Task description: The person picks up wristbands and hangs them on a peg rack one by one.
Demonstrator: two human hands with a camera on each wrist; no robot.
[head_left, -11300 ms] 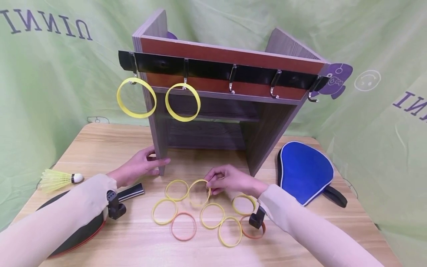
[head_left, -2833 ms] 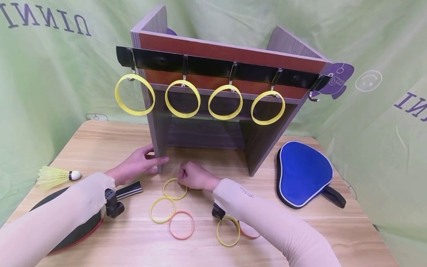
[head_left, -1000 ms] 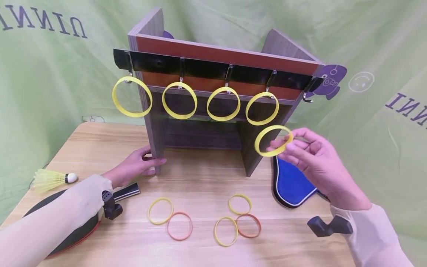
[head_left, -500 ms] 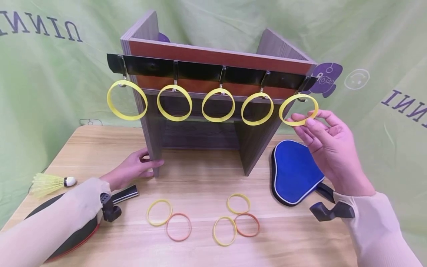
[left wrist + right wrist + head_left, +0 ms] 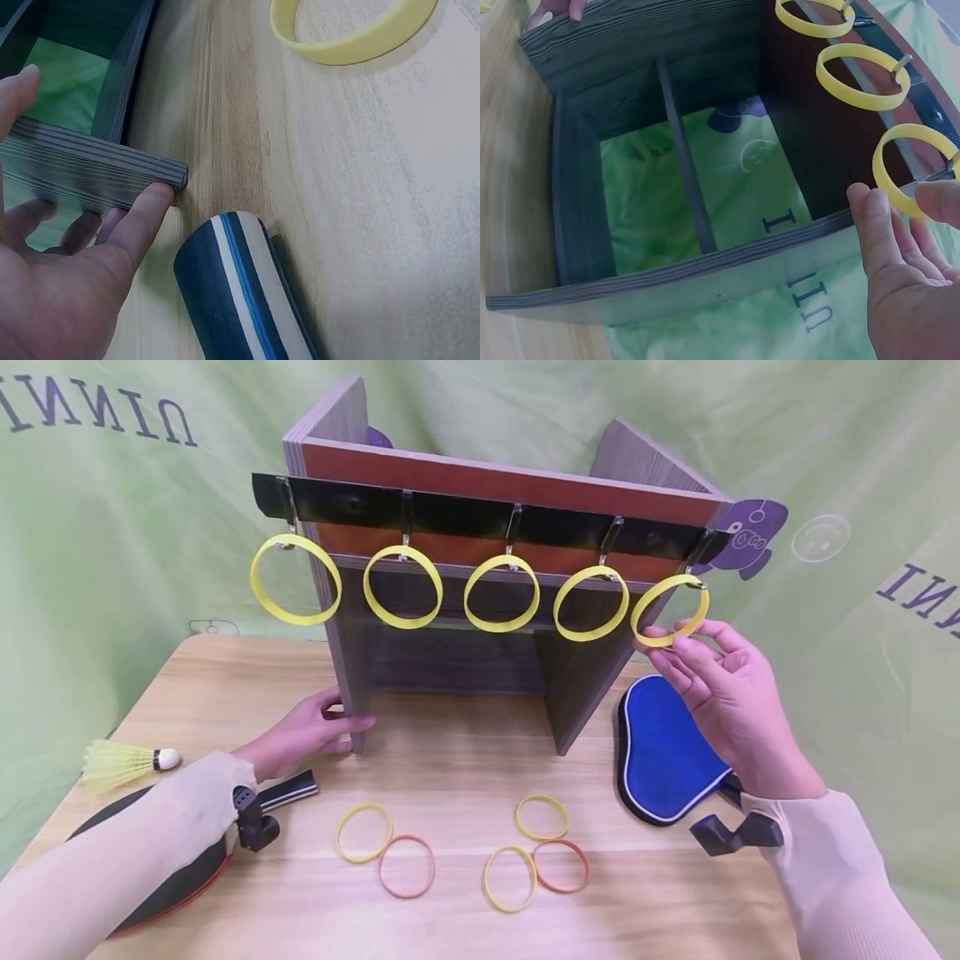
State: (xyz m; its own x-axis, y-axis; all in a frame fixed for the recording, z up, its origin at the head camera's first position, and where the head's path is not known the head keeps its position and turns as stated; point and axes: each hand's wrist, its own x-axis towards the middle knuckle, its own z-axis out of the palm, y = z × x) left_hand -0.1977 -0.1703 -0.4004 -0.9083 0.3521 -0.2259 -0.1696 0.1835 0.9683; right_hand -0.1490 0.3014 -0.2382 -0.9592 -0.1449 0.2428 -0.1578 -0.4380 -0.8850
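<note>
In the head view, my right hand [image 5: 738, 710] pinches the lower rim of a yellow ring [image 5: 637, 614], whose top is at the rightmost hook of a black hook rail [image 5: 457, 512]. The right wrist view shows that ring [image 5: 882, 171] too, fingers below and thumb over it. Other yellow rings, such as this left one [image 5: 258, 589], hang singly from the remaining hooks. My left hand [image 5: 303, 735] grips the lower front edge of the wooden shelf's left side panel [image 5: 351, 668], thumb on the inner face; the left wrist view shows the fingers on the panel's [image 5: 82, 161] outer side.
Loose yellow rings [image 5: 363, 860] and red rings [image 5: 406, 896] lie flat on the wooden table [image 5: 450, 935]. At right lies a blue paddle case [image 5: 663, 760]. A table tennis paddle [image 5: 150, 893] lies under my left forearm, near a yellow shuttlecock [image 5: 123, 762].
My right hand has lifted a yellow ring from the table, up and right to the last hook. Earlier, two other rings went onto hooks. My left hand stays on the panel.
</note>
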